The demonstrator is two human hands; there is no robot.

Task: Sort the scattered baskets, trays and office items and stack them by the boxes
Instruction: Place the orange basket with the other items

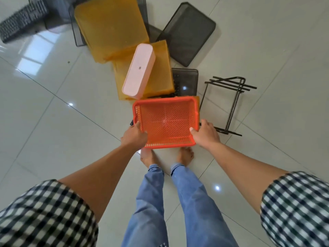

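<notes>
as hands (pixel 136 135) (pixel 206 134) grip it, basket (pixel 165 120) sits between.

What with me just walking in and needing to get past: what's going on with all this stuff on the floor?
A barefoot person is tidying up. They hold an orange mesh basket by its side rims, left grip on one, right grip on the other. Beyond it, on the tiled floor, lie yellow trays, a pink box resting on one of them, black mesh trays, a wire rack and a keyboard, not yet stacked.
</notes>
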